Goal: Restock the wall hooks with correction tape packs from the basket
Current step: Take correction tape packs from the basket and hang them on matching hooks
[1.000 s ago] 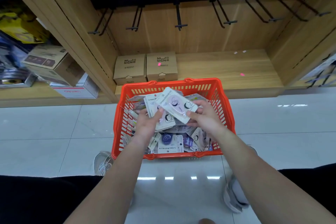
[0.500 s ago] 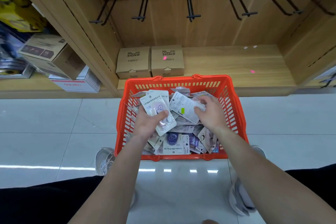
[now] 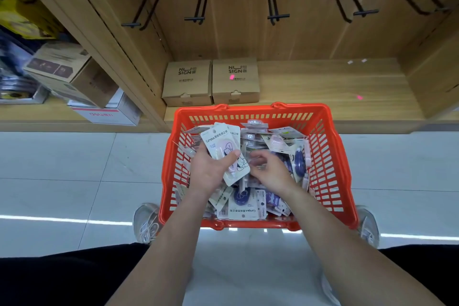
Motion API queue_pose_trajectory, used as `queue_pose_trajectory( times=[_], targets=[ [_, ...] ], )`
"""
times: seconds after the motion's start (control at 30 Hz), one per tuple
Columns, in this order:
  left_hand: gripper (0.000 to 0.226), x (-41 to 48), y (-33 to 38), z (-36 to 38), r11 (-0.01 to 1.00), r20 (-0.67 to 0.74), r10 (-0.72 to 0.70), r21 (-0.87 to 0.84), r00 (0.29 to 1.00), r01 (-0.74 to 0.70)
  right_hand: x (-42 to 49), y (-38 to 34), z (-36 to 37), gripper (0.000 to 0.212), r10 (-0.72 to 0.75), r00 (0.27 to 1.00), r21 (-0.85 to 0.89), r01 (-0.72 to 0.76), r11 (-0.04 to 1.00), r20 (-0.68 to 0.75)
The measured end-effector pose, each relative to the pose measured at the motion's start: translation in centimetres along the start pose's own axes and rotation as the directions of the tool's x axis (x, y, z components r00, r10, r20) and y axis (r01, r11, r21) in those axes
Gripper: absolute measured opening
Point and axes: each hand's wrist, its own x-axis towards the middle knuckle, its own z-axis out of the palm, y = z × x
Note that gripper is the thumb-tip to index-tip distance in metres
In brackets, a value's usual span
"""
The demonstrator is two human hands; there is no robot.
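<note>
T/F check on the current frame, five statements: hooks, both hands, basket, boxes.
1. Every visible wall hook is bare. True.
2. The left hand holds correction tape packs. True.
3. The basket is blue. False: it is red-orange.
4. The two cardboard boxes lie in the basket. False: they sit on the wooden shelf behind it.
5. The right hand touches a hook. False: it is down over the basket.

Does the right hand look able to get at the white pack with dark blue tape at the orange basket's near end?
Probably yes: the right hand seems empty, and the white pack with dark blue tape lies uncovered on top, near its wrist.
</note>
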Motion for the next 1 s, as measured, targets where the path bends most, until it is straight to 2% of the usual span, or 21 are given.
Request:
queue_pose_trajectory(
  times=[0.1, 0.27, 0.33, 0.43, 0.5, 0.57, 0.63, 0.73, 0.8, 0.9, 1.0],
  targets=[
    [0.05, -0.2, 0.0, -0.5, 1.0, -0.027, 0.015, 0.011, 1.0, -0.015, 0.5, 0.3, 0.2, 0.05, 0.082, 0.993, 0.038, -0.086, 0.996, 0.09],
    [0.04, -0.8, 1.3, -3.7, 0.999, -0.146, 0.027, 0.028, 0.989, -0.023, 0.3, 0.2, 1.3, 0.04, 0.019, 0.988, -0.003, -0.018, 1.0, 0.154],
    [0.039, -1.0, 1.7, -5.5, 0.999, -0.2, 0.014, 0.032, 0.98, -0.008, 0.0, 0.1, 2.4, 0.054, 0.035, 0.986, -0.027, -0.031, 0.999, 0.161],
    [0.04, -1.2, 1.8, -8.0, 0.996, -0.248, -0.007, 0.084, 0.969, 0.029, -0.3, -0.5, 3.5, 0.09, 0.038, 0.99, -0.086, -0.027, 0.996, 0.136],
    [0.041, -1.5, 1.7, -9.4, 0.988, -0.241, -0.022, 0.145, 0.97, 0.058, -0.4, -0.9, 3.9, 0.11, 0.048, 0.991, -0.11, -0.035, 0.993, 0.123],
    [0.042, -1.9, 1.7, -10.4, 0.982, -0.211, -0.042, 0.174, 0.977, 0.079, -0.5, -1.0, 4.2, 0.121, 0.065, 0.991, -0.126, -0.051, 0.991, 0.113],
    [0.042, -2.5, 2.5, -11.0, 0.974, -0.174, -0.049, 0.208, 0.984, 0.085, -0.8, -1.2, 4.3, 0.12, 0.087, 0.992, -0.159, -0.072, 0.985, 0.096],
    [0.039, -3.7, 4.3, -11.8, 0.952, -0.084, -0.021, 0.303, 0.996, 0.046, -1.4, -1.6, 4.4, 0.09, 0.12, 0.99, -0.357, -0.088, 0.93, 0.069],
    [0.036, -4.4, 5.4, -12.5, 0.939, -0.032, -0.007, 0.344, 0.999, 0.018, -1.9, -1.8, 4.6, 0.091, 0.125, 0.991, -0.425, -0.09, 0.901, 0.055],
    [0.037, -5.3, 6.6, -13.4, 0.926, 0.032, -0.002, 0.378, 0.999, -0.01, -2.7, -1.9, 4.9, 0.1, 0.087, 0.996, -0.315, -0.089, 0.945, -0.018],
    [0.042, -6.1, 6.8, -14.1, 0.918, 0.051, -0.005, 0.395, 0.999, -0.016, -3.4, -1.4, 5.0, 0.088, 0.031, 0.999, -0.113, -0.033, 0.993, -0.022]
  ],
)
